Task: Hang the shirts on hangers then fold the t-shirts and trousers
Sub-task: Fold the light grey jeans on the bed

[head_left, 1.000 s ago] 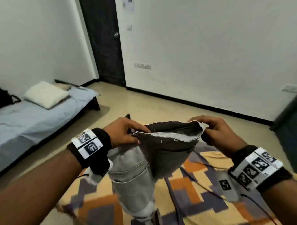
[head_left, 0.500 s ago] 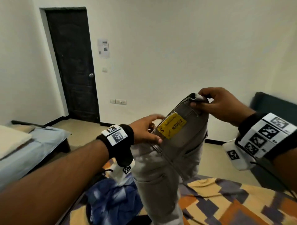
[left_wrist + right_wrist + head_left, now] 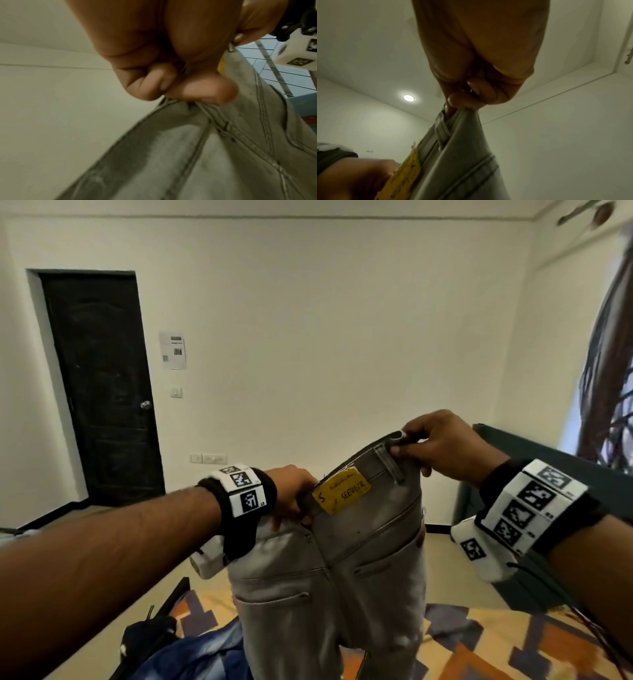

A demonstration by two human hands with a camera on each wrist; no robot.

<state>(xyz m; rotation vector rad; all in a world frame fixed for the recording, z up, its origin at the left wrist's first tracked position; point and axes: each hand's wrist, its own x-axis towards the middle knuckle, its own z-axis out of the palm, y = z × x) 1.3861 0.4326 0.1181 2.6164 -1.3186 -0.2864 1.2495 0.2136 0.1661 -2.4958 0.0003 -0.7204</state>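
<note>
Grey jeans (image 3: 329,570) hang in the air over a patterned bedspread (image 3: 479,645), back pockets and yellow waistband patch (image 3: 342,495) facing the camera. Left hand (image 3: 291,494) pinches the waistband's lower left end; right hand (image 3: 442,445) pinches the higher right end beside a belt loop (image 3: 388,462).

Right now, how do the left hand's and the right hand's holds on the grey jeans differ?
Height: the right hand holds its end of the waistband higher than the left hand, so the grey jeans hang tilted. Place: the right hand pinches beside a belt loop; the left hand grips next to the yellow patch, fingers curled over the band's edge. Shared: both hold the waistband, and the jeans hang free above the patterned bed cover.
</note>
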